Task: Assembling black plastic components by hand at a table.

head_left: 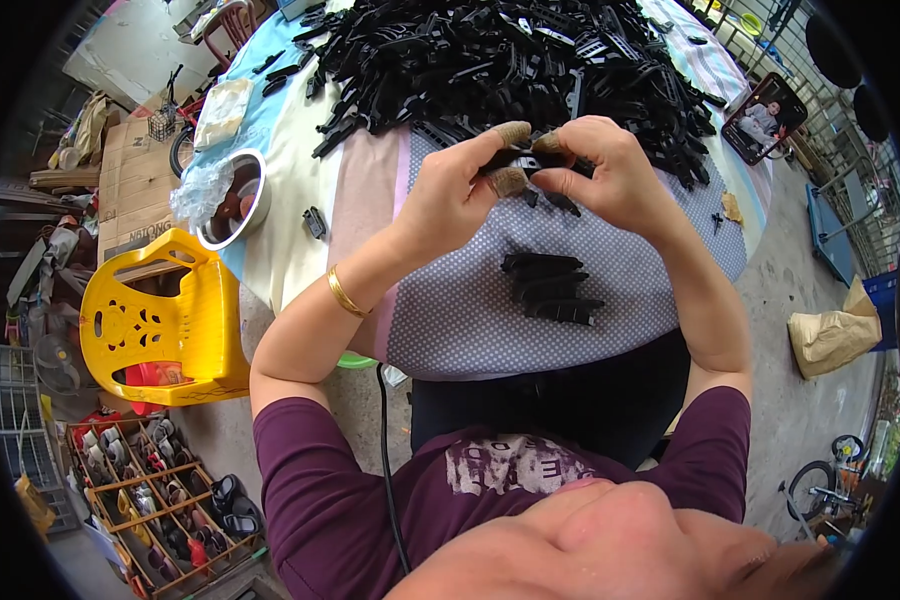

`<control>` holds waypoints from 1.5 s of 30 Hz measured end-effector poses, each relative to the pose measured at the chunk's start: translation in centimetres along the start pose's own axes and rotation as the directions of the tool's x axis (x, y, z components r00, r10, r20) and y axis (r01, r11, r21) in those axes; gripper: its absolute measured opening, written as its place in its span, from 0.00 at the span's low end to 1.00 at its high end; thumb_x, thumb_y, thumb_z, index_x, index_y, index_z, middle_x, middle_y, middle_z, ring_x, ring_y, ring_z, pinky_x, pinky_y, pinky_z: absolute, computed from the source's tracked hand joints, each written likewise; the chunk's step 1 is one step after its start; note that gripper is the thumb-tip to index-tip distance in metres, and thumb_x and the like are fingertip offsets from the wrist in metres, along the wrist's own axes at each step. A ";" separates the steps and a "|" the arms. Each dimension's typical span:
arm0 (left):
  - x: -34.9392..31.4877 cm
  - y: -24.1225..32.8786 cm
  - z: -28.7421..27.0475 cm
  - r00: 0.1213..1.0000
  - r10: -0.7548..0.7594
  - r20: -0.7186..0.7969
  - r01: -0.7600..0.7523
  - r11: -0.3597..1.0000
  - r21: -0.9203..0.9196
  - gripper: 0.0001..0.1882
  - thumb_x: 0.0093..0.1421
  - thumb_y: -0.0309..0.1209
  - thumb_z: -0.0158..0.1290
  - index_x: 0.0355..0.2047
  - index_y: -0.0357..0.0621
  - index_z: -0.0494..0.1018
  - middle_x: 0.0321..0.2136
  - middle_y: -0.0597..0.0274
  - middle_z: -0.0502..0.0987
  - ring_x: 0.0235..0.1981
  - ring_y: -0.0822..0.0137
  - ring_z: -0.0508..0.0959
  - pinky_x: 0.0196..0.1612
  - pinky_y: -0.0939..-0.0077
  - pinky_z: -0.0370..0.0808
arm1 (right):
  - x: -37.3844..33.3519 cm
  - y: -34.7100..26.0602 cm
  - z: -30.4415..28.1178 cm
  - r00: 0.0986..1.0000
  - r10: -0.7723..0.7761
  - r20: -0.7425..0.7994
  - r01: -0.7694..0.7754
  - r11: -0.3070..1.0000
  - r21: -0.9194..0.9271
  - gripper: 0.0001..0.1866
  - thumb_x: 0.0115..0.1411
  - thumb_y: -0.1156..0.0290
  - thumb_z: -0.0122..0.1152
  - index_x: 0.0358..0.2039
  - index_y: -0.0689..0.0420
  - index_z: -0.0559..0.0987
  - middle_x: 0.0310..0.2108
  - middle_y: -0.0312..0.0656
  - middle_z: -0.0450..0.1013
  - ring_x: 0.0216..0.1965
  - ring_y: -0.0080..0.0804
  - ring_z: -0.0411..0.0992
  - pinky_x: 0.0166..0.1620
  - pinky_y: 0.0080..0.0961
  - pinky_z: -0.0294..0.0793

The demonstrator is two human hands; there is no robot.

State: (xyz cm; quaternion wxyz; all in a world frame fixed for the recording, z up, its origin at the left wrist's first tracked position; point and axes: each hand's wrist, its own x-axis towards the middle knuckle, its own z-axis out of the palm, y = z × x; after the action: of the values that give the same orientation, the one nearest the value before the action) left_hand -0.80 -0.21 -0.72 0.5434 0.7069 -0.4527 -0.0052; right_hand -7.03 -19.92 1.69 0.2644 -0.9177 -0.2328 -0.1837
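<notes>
Between my two hands is a dark, narrow plastic part (526, 160), held over the patterned tablecloth just below a big heap. My left hand (460, 185), with tan finger covers on fingertips and a gold bangle on the wrist, grips its left end. The right hand (605, 170), also wearing a tan cover on a finger, pinches the other end. Right below the hands lie a few small black pieces (562, 203). Nearer to me, several similar black plastic parts (552, 287) rest side by side in a small group. The held part's details are partly hidden by my fingers.
A large heap of black plastic parts (490, 65) covers the far side of the round table. To the left are a white bowl (255, 205) with a plastic bag and a yellow chair (195, 320). A phone (765, 118) stands at the right edge; a paper sack (832, 335) sits beyond.
</notes>
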 end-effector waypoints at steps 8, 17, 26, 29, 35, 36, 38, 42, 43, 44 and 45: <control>-0.5 1.3 0.8 0.819 -0.200 0.538 0.285 0.955 -0.080 0.24 0.49 0.30 0.61 0.47 0.39 0.70 0.38 0.61 0.76 0.37 0.73 0.74 0.41 0.78 0.72 | -0.9 5.5 -3.4 0.894 0.413 -0.177 -0.277 0.817 0.506 0.12 0.60 0.66 0.56 0.37 0.61 0.78 0.28 0.35 0.75 0.30 0.18 0.72 0.35 0.14 0.71; -0.4 -2.2 0.3 0.970 0.109 0.217 -0.216 0.797 0.564 0.16 0.46 0.25 0.56 0.39 0.43 0.75 0.34 0.61 0.76 0.42 0.60 0.69 0.46 0.70 0.68 | -0.9 4.5 -2.2 0.953 0.295 0.070 -0.303 0.939 0.165 0.06 0.52 0.77 0.59 0.31 0.66 0.77 0.27 0.40 0.75 0.29 0.22 0.72 0.34 0.17 0.72; -0.1 -1.4 0.9 0.999 -0.038 0.017 0.034 0.983 0.181 0.07 0.55 0.26 0.52 0.34 0.36 0.72 0.27 0.59 0.74 0.26 0.65 0.73 0.30 0.73 0.71 | -1.9 6.2 -1.2 0.955 0.288 0.075 -0.260 0.930 -0.262 0.18 0.43 0.76 0.61 0.38 0.62 0.76 0.27 0.44 0.71 0.29 0.33 0.71 0.35 0.25 0.72; 0.0 -0.9 0.4 0.922 -0.374 0.102 0.385 0.914 -0.126 0.12 0.64 0.33 0.45 0.43 0.38 0.67 0.27 0.65 0.73 0.25 0.81 0.69 0.27 0.87 0.68 | -1.4 6.3 -1.4 0.950 0.298 0.099 -0.278 0.945 -0.175 0.17 0.44 0.77 0.60 0.39 0.63 0.76 0.27 0.44 0.72 0.29 0.31 0.71 0.36 0.24 0.72; 0.2 -1.7 0.0 0.777 -0.563 0.282 0.612 0.569 -0.549 0.16 0.66 0.37 0.40 0.47 0.38 0.66 0.30 0.61 0.73 0.23 0.78 0.67 0.25 0.87 0.66 | -1.4 6.3 -3.1 0.886 0.456 -0.088 -0.463 0.880 -0.105 0.13 0.50 0.67 0.61 0.35 0.61 0.79 0.28 0.46 0.76 0.29 0.36 0.75 0.35 0.27 0.74; 0.3 -1.6 -0.1 0.758 -0.574 0.310 0.628 0.514 -0.584 0.17 0.65 0.35 0.39 0.49 0.37 0.65 0.32 0.60 0.72 0.24 0.78 0.67 0.26 0.86 0.66 | -1.1 5.8 -2.4 0.873 0.481 -0.079 -0.487 0.849 -0.208 0.15 0.50 0.64 0.62 0.35 0.60 0.78 0.28 0.45 0.76 0.29 0.38 0.75 0.34 0.28 0.74; 0.4 -1.3 -0.1 0.738 -0.581 0.343 0.644 0.454 -0.616 0.18 0.65 0.33 0.38 0.50 0.35 0.64 0.34 0.58 0.72 0.26 0.77 0.68 0.27 0.85 0.67 | -1.0 5.8 -1.1 0.882 0.454 -0.128 -0.464 0.786 -0.409 0.15 0.49 0.63 0.63 0.35 0.57 0.75 0.24 0.43 0.74 0.27 0.38 0.74 0.33 0.30 0.72; 0.4 -0.8 0.1 0.747 -0.566 0.349 0.633 0.445 -0.633 0.19 0.62 0.27 0.37 0.52 0.32 0.63 0.36 0.58 0.72 0.28 0.76 0.68 0.30 0.82 0.68 | -1.3 6.3 0.3 0.906 0.389 -0.169 -0.416 0.737 -0.533 0.16 0.48 0.66 0.62 0.37 0.56 0.74 0.24 0.44 0.74 0.28 0.41 0.74 0.33 0.31 0.72; 0.3 -0.8 0.0 0.743 -0.569 0.352 0.638 0.444 -0.630 0.19 0.62 0.26 0.37 0.52 0.32 0.63 0.37 0.58 0.72 0.29 0.75 0.69 0.32 0.82 0.69 | -1.3 6.3 0.6 0.913 0.372 -0.165 -0.399 0.735 -0.548 0.17 0.48 0.68 0.60 0.39 0.56 0.73 0.24 0.44 0.74 0.27 0.41 0.74 0.32 0.30 0.72; 0.3 -0.8 0.0 0.743 -0.571 0.349 0.637 0.445 -0.629 0.19 0.62 0.26 0.37 0.52 0.32 0.63 0.37 0.58 0.72 0.29 0.75 0.69 0.32 0.82 0.69 | -1.2 6.1 0.9 0.921 0.355 -0.161 -0.381 0.733 -0.563 0.18 0.47 0.70 0.59 0.41 0.56 0.73 0.24 0.45 0.73 0.27 0.40 0.73 0.32 0.30 0.72; 0.3 -0.6 0.0 0.729 -0.595 0.338 0.646 0.433 -0.629 0.18 0.61 0.25 0.38 0.52 0.33 0.63 0.37 0.57 0.72 0.29 0.75 0.70 0.32 0.82 0.69 | -1.1 5.9 0.5 0.922 0.353 -0.161 -0.379 0.735 -0.562 0.18 0.47 0.70 0.59 0.41 0.56 0.73 0.24 0.45 0.73 0.27 0.40 0.73 0.32 0.30 0.72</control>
State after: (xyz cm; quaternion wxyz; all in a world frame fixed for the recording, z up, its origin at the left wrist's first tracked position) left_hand -0.27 -0.42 -1.06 0.7158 0.5542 -0.1393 -0.4013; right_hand -4.77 -24.44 -1.58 0.0065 -0.9773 0.0256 -0.2103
